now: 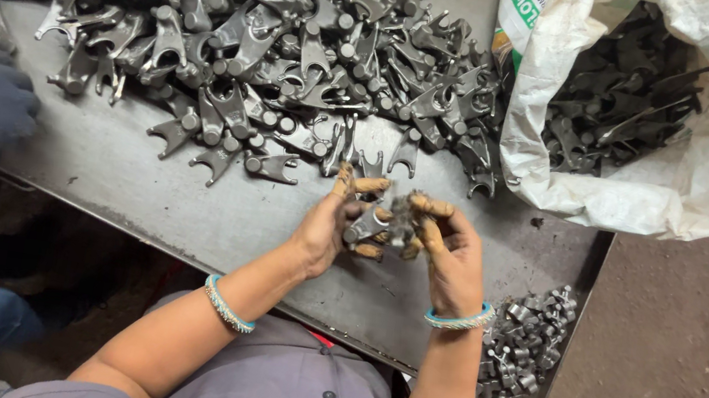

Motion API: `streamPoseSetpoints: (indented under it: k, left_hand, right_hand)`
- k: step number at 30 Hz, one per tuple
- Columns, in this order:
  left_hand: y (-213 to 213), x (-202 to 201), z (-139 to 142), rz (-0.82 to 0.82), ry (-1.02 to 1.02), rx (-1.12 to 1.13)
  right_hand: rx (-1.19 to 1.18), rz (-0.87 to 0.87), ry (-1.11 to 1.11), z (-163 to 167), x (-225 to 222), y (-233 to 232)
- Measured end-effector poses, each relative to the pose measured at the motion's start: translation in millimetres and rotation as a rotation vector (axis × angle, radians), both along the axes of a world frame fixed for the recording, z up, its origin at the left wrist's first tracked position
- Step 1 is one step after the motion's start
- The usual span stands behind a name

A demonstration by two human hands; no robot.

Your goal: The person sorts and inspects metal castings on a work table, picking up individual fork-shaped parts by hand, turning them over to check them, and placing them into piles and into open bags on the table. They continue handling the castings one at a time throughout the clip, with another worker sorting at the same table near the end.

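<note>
Held above the near edge of the grey steel table (180, 208): 1 dull forked metal part (367, 223), pinched in the grimy left hand (326, 223), with a frayed wad of scouring wool (401, 220) gripped in the right hand (452, 259) and pressed against it. Both wrists bent inward, fingers curled, oily. Behind on the table, a heap of matching forked castings (283, 53); right of it, a white woven sack (675, 118) holding more

White sack (664, 184), small bushings (527, 343)

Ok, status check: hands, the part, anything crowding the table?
Left hand grips one forked metal part. Right hand presses a scrubbing wad on it. Parts pile sits beyond, sack right; nothing blocking.
</note>
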State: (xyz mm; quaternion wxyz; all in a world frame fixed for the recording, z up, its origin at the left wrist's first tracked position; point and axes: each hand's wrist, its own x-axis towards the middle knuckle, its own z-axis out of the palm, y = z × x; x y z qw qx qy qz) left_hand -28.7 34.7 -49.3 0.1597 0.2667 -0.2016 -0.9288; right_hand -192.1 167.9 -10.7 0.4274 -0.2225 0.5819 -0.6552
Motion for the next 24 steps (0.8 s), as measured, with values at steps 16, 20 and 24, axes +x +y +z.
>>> streamPoseSetpoints:
  k: [16, 20, 24]
  left_hand:
    - [-29.5, 22.0, -2.7, -0.064, -0.170, -0.020]
    - [-23.6, -0.1, -2.0, -0.223, -0.138, 0.038]
    - [-14.9, -5.7, 3.0, -0.278, -0.076, -0.047]
  right_hand:
    - [0.077, -0.066, 0.219, -22.2, 4.2, 24.3]
    - [0.050, -0.138, 0.101, -26.3, 1.7, 44.0]
    - [0.060, -0.254, 0.114, -20.0, 5.8, 39.4]
